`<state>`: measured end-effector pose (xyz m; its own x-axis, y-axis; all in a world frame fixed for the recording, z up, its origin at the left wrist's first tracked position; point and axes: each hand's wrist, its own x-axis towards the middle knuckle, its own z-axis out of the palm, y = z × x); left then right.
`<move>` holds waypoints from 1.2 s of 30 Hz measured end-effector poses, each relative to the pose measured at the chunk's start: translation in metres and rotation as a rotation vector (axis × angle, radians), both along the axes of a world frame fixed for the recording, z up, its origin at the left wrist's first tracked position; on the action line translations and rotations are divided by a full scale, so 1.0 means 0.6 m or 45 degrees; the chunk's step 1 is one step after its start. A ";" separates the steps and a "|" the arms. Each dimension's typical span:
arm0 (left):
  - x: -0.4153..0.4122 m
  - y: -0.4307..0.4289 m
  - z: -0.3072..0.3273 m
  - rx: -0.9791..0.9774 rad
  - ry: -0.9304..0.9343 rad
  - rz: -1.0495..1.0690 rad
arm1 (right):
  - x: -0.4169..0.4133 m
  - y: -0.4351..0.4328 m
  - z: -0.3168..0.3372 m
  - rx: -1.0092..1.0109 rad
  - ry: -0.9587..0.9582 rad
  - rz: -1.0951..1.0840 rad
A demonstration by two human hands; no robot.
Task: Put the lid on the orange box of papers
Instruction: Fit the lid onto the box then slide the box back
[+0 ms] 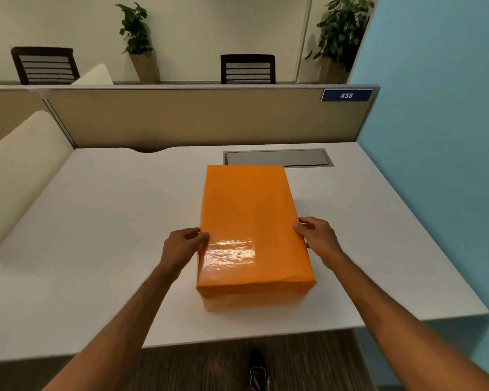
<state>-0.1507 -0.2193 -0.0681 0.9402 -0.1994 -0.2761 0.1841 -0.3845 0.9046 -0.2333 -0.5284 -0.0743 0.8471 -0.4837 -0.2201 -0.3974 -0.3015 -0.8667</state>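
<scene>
Seen from above, looking down at a white desk (96,249). Orange lid (251,227) sitting over the box (251,303), near the desk's front edge, a little right of centre. Glossy top, with glare near the front left. Long axis running straight away from the viewer, toward a grey hatch (277,158) at the back. Only a paler orange strip of the box showing below the lid's near edge; papers hidden.

Left hand (181,244) clasping the lid's left long side, thumb on top, fingers curled down the side. Right hand (319,238) doing the same on the right long side. Both level with each other, nearer the front half, equally close.

Probably the seating step: lid looks almost or fully down. Next move likely straight down, pressing evenly on both sides to avoid tilting.
</scene>
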 end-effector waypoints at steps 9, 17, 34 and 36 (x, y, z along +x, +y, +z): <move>-0.009 0.004 -0.008 -0.221 0.363 -0.017 | -0.018 -0.006 -0.007 0.503 0.070 0.021; 0.041 0.008 0.004 -0.219 0.331 0.074 | 0.063 -0.019 0.006 0.535 0.079 0.102; 0.155 0.196 0.061 -0.217 0.202 0.412 | 0.272 0.180 0.034 0.659 0.000 0.318; 0.178 0.232 0.062 -0.218 0.207 0.448 | 0.298 0.218 0.032 0.668 0.001 0.323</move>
<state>-0.0437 -0.0799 -0.0311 0.9060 0.0698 -0.4174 0.4230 -0.1193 0.8982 -0.0545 -0.3975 -0.0550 0.9220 -0.0919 -0.3761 -0.3694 0.0824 -0.9256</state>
